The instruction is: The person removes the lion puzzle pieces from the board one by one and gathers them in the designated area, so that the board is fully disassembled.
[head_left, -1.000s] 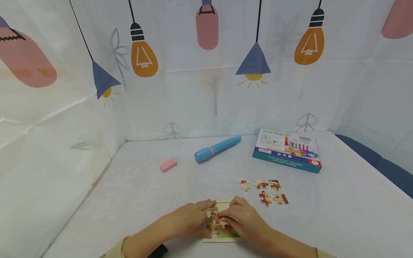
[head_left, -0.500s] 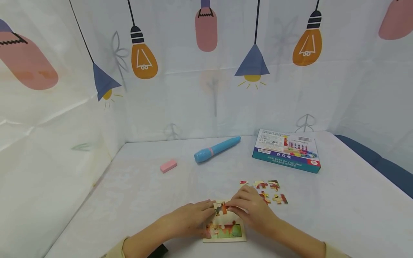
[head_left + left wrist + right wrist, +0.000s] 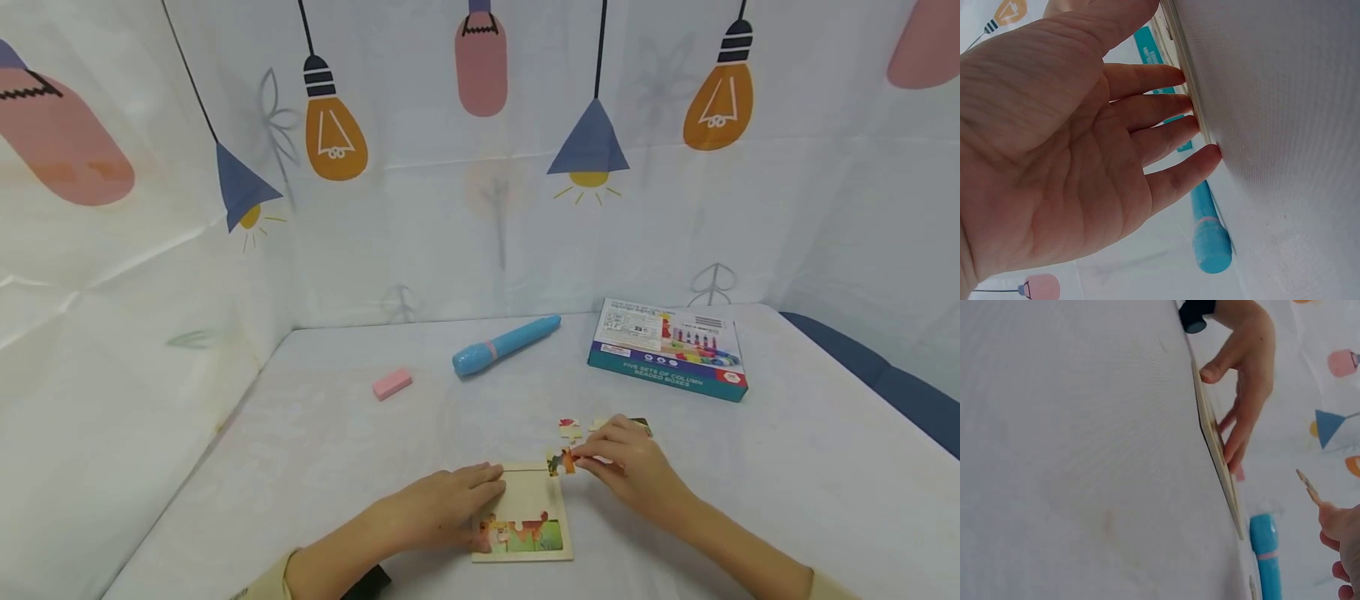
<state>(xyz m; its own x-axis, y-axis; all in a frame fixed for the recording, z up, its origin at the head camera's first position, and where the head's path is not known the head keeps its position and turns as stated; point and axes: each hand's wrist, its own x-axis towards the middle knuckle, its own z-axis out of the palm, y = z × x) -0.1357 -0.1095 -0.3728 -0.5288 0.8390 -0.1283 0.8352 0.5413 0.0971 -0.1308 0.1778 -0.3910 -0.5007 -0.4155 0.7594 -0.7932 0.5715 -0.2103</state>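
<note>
My right hand [image 3: 630, 467] pinches a jigsaw piece [image 3: 561, 462] between thumb and fingertips, above the back right corner of a shallow wooden puzzle tray [image 3: 525, 496]. In the right wrist view that jigsaw piece [image 3: 1308, 485] is edge-on and off the table. Joined pieces [image 3: 528, 536] with a green and orange picture fill the tray's front row; bare wood shows behind them. My left hand [image 3: 442, 508] rests along the tray's left side. The left wrist view has the left hand [image 3: 1085, 144] with straight fingers, their tips touching the tray's edge.
Loose jigsaw pieces [image 3: 569, 429] lie behind the right hand, which partly hides them. Farther back are a pink block [image 3: 392, 383], a blue microphone-shaped thing [image 3: 506, 345] and a flat printed box [image 3: 667, 348]. A dark object [image 3: 367, 583] sits beside the left forearm.
The right hand has lifted the pinched jigsaw piece from the tray's back row and carried it right and away from me. The left hand has stayed in place.
</note>
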